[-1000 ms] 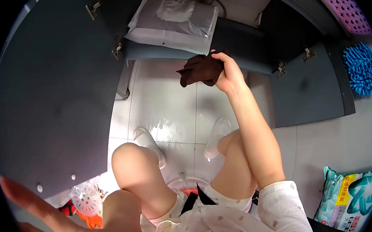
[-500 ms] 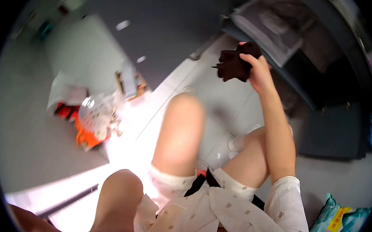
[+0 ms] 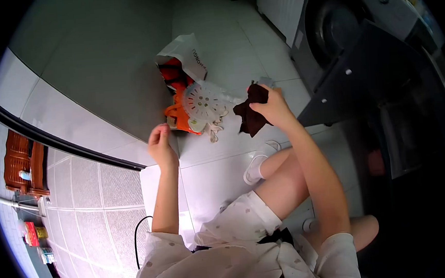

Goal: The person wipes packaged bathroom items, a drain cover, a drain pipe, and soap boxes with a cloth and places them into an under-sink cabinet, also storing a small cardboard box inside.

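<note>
My right hand [image 3: 276, 108] is closed round a crumpled dark brown cloth [image 3: 252, 117], which it holds above the tiled floor. Raised at centre left, my left hand [image 3: 162, 146] has its fingers curled in towards the thumb, and nothing shows in it. Between the hands, farther off on the floor, lies a pile: a clear perforated plastic basket [image 3: 203, 101], an orange bag [image 3: 179, 116], pale crumpled pieces [image 3: 214, 129] that I cannot make out, and a white paper bag [image 3: 191, 56] with red items at its mouth.
An open dark door panel [image 3: 368, 77] juts in at right, in front of a grey washing machine [image 3: 316, 39]. A grey-green panel [image 3: 109, 74] bounds the left side. A dark threshold rail [image 3: 72, 136] and a black cable [image 3: 137, 243] lie at lower left.
My view has turned left, away from the cabinet. My right hand has carried the brown cloth away from the cabinet towards the pile. My left hand has come up into view.
</note>
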A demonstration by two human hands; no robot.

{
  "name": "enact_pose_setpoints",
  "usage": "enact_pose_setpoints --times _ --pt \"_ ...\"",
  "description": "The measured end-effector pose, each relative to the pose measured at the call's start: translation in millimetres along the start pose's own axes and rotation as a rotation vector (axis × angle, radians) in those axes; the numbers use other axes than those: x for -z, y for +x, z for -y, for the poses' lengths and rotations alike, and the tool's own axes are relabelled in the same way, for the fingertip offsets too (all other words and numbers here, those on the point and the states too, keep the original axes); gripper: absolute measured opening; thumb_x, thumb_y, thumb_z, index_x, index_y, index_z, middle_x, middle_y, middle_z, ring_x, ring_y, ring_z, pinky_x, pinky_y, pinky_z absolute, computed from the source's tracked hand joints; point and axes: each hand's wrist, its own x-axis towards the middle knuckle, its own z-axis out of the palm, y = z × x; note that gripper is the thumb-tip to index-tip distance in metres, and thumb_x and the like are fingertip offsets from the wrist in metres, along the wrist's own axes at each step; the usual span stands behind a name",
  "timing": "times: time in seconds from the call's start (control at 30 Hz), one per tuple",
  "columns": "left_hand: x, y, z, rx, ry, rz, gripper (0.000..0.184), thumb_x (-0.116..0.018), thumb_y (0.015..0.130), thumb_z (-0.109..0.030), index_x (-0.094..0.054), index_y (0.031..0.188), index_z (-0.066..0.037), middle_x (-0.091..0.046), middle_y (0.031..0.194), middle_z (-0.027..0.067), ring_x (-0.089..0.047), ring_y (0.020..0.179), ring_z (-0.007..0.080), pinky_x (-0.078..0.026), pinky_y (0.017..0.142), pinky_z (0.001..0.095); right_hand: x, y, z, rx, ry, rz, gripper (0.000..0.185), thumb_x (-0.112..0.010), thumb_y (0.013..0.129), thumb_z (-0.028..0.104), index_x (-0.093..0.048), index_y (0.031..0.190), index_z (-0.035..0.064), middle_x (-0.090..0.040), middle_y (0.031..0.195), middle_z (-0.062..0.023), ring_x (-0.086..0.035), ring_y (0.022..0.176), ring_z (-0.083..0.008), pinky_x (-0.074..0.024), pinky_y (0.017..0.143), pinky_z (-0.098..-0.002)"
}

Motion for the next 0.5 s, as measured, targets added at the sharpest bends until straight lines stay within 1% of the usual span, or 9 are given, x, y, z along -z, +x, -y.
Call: enact_pose_setpoints --times 0.1,0.13,0.17,0.23,0.27,0.3,0.37,0.4,0.5 --pt "28.6 5.8 93.4 0.307 0.114 -0.172 0.01 -0.054 0.083 -0.012 -0.057 0.087 -0.003 -0.057 0.084 0.0036 -0.053 0.069 0.0091 -0.046 0.065 0.0222 -22.9 22.9 -45.5 -0.135 0.152 -0.108 0.046 -0.061 0.067 0.008 -0.047 0.11 -0.0001 -0.057 0.099 -0.0143 -0.055 0.091 -0.025 -0.0434 0.079 -0.0317" --pt "31.6 12.2 122.1 0.318 0.114 -0.199 0.011 -0.054 0.083 -0.013 -0.056 0.088 -0.003 -0.056 0.083 0.0036 -0.052 0.066 0.0087 -0.046 0.062 0.0214 -26.0 30.3 -43.0 -0.367 0.115 -0.137 0.055 -0.062 0.065 0.01 -0.041 0.115 -0.0001 -0.055 0.101 -0.0146 -0.054 0.092 -0.0254 -0.0426 0.08 -0.0325" --pt "33.9 14.6 146.5 0.339 0.119 -0.222 0.012 -0.053 0.084 -0.014 -0.056 0.089 -0.003 -0.056 0.082 0.0035 -0.051 0.063 0.0082 -0.045 0.06 0.0205 -29.2 32.0 -38.4 -0.294 0.188 -0.192 0.061 -0.064 0.066 0.014 -0.036 0.118 -0.0001 -0.054 0.102 -0.0134 -0.054 0.091 -0.0256 -0.043 0.079 -0.0332" --pt "31.7 28.3 197.0 0.485 0.14 -0.177 0.013 -0.052 0.084 -0.014 -0.055 0.09 -0.003 -0.056 0.081 0.0039 -0.051 0.063 0.0089 -0.046 0.06 0.0212 -30.0 40.0 -45.5 -0.322 0.338 -0.353 0.063 -0.067 0.068 0.02 -0.035 0.118 -0.0004 -0.052 0.104 -0.0126 -0.054 0.092 -0.024 -0.0436 0.078 -0.0328" --pt "30.3 39.0 224.8 0.512 0.242 -0.209 0.013 -0.051 0.084 -0.014 -0.054 0.091 -0.003 -0.055 0.081 0.0053 -0.052 0.066 0.01 -0.047 0.061 0.0233 -21.8 41.7 -49.3 -0.42 0.49 -0.301 0.06 -0.067 0.069 0.024 -0.038 0.116 0.0 -0.053 0.103 -0.0124 -0.054 0.091 -0.0228 -0.044 0.078 -0.0327" --pt "29.2 51.2 245.9 0.531 0.396 -0.221 0.024 -0.054 0.08 -0.014 -0.052 0.096 0.003 -0.057 0.09 0.0095 -0.055 0.074 0.0181 -0.047 0.068 0.0292 -13.2 41.4 -52.0 -0.517 0.637 -0.25 0.057 -0.067 0.07 0.027 -0.041 0.113 0.0004 -0.053 0.102 -0.0121 -0.054 0.091 -0.0217 -0.0444 0.077 -0.0326" --pt "48.1 85.0 317.9 0.496 0.567 -0.169 0.036 -0.059 0.073 -0.016 -0.049 0.1 0.005 -0.057 0.094 0.0137 -0.056 0.083 0.0246 -0.044 0.076 0.0333 -4.0 35.3 -26.6 -0.621 0.757 -0.281 0.042 -0.06 0.076 0.03 -0.048 0.105 0.0028 -0.055 0.098 -0.0091 -0.056 0.086 -0.0202 -0.046 0.074 -0.0316" --pt "25.3 87.9 296.9 0.432 0.54 -0.125 0.048 -0.063 0.068 -0.018 -0.046 0.105 0.007 -0.055 0.1 0.0186 -0.054 0.091 0.0299 -0.04 0.082 0.0339 0.3 33.8 -22.3 -0.648 0.792 -0.269 0.041 -0.059 0.077 0.03 -0.048 0.106 0.0034 -0.055 0.098 -0.0086 -0.056 0.086 -0.0203 -0.0463 0.073 -0.0321" --pt "19.7 114.4 339.4 0.581 0.468 -0.175 0.045 -0.065 0.066 -0.017 -0.051 0.1 0.008 -0.056 0.095 0.0145 -0.055 0.085 0.0251 -0.043 0.071 0.0325 9.8 32.9 -39.4 -0.668 0.844 -0.238 0.042 -0.057 0.078 0.031 -0.045 0.109 0.0057 -0.055 0.098 -0.0078 -0.056 0.087 -0.0202 -0.0471 0.07 -0.034"
